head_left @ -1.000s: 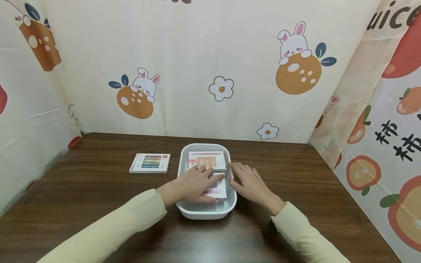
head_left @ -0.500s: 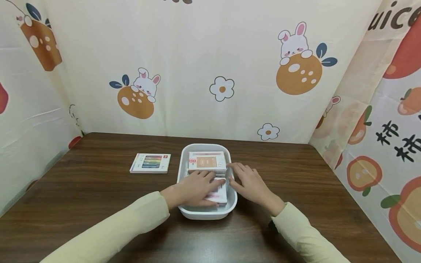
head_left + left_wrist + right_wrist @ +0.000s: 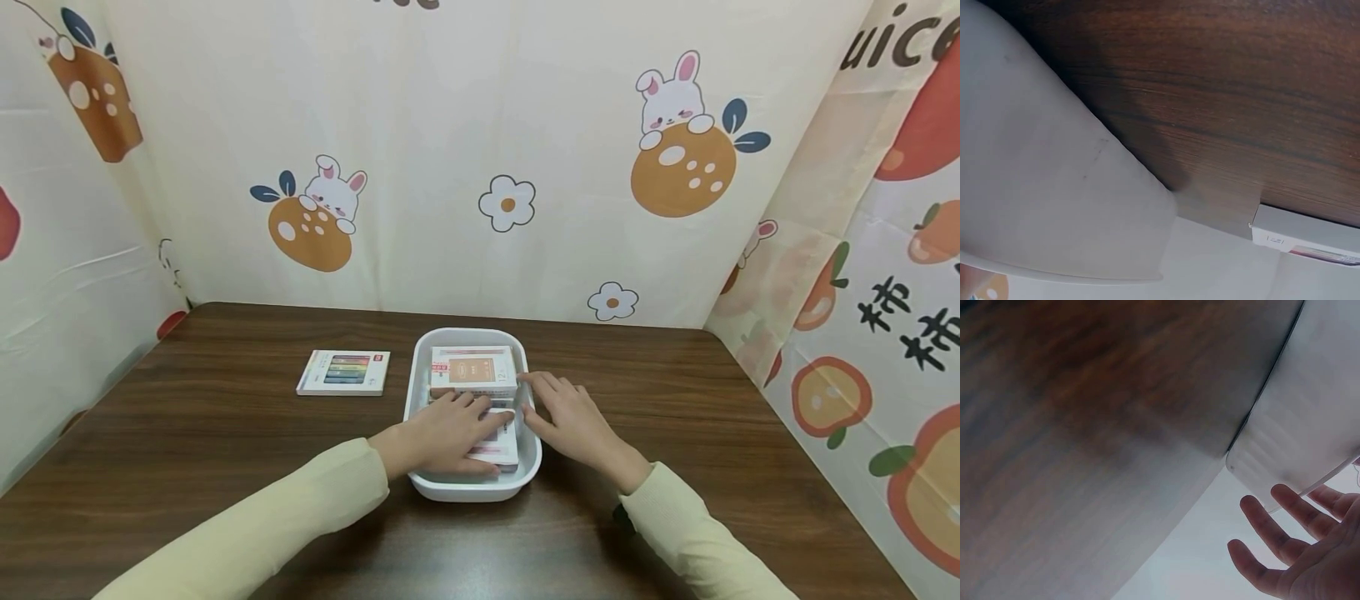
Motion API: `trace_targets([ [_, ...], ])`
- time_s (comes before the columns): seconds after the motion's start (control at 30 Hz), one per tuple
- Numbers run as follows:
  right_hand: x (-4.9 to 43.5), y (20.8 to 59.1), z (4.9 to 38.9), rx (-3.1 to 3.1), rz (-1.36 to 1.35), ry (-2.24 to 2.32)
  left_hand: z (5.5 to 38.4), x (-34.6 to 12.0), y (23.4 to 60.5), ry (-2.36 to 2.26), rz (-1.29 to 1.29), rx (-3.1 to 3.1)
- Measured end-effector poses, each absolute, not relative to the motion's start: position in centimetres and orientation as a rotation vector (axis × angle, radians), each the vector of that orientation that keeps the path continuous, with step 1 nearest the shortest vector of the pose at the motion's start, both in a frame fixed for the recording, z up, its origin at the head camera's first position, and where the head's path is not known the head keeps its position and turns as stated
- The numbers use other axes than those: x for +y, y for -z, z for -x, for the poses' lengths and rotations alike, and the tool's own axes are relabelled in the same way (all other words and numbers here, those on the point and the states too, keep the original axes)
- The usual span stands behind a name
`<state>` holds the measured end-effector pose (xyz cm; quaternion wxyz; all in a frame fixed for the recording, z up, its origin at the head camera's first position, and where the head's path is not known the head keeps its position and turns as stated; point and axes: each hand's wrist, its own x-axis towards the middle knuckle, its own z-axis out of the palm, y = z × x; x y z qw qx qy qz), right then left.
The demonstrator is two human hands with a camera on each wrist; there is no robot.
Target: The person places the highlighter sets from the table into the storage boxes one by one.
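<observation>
At smooth rounded tray [image 3: 474, 492]: left hand [image 3: 448, 429] spread over flat box [image 3: 501, 450]; right hand [image 3: 576, 419] splayed alongside.

high head view, wrist closeups, tub [image 3: 475, 490] shared

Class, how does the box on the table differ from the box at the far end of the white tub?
The table box shows multicoloured stripes; the far tub box shows a tan panel. The table box lies on the table; the far tub box sits inside the white tub. Both have white borders.
</observation>
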<state>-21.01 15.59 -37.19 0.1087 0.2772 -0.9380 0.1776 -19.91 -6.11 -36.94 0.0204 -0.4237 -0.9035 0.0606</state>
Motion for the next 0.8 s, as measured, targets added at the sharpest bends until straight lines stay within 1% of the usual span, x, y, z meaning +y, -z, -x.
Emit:
trace_targets([
  [0.8, 15.64, 37.27, 20.99, -2.745, -0.823, -0.509, 19.93, -6.23, 36.64, -0.129, 1.314, -2.798],
])
